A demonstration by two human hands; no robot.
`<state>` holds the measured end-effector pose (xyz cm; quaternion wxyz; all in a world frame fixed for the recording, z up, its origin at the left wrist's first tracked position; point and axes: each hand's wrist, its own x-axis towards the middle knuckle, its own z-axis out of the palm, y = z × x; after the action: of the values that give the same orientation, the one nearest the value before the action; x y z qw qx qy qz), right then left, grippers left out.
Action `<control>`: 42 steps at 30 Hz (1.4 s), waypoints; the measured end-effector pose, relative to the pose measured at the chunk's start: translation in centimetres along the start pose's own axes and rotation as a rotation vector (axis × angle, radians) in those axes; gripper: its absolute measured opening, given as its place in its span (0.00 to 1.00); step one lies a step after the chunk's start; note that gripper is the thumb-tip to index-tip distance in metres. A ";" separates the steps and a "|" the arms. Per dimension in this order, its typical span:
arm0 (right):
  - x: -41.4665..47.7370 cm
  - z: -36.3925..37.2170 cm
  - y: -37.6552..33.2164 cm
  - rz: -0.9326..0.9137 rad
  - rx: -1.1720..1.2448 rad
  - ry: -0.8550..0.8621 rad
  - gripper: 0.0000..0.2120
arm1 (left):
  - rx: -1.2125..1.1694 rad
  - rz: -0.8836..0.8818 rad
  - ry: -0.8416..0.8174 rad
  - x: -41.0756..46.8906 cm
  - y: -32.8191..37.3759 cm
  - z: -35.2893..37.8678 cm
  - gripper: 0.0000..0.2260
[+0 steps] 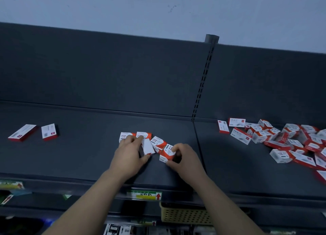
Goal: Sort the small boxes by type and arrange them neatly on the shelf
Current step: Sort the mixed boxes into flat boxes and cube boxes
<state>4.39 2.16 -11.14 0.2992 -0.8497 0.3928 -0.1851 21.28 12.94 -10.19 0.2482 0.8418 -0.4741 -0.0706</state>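
Boxes of paper clips (143, 135) sit in a ragged row at mid-shelf (79, 146), and both hands are on that row. Right hand (185, 158) pinches the end box (167, 153) between thumb and curled fingers. It is tipped up off the shelf, printed face to the camera, with its long axis running roughly front to back and leaning a touch right. The box sticks out to the left of the grip. Left hand (130, 153) curls over a white-faced box (147, 147), thumb under its near edge. That one also lies front to back and shows past the fingertips on the right. Two flat boxes (49, 130) lie well apart at far left. A jumbled pile (282, 139) covers the right bay. Below the shelf edge hangs a yellow perforated basket (185, 215); I cannot tell what it holds.
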 end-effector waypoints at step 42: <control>1.7 -28.5 24.3 0.170 -0.242 0.173 0.10 | -0.031 0.360 -0.153 11.6 33.3 15.9 0.20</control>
<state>-23.78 -21.96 -5.42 0.1742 -0.8240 0.5072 -0.1829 -3.47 -16.55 -6.46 0.2329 0.7316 -0.6334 -0.0959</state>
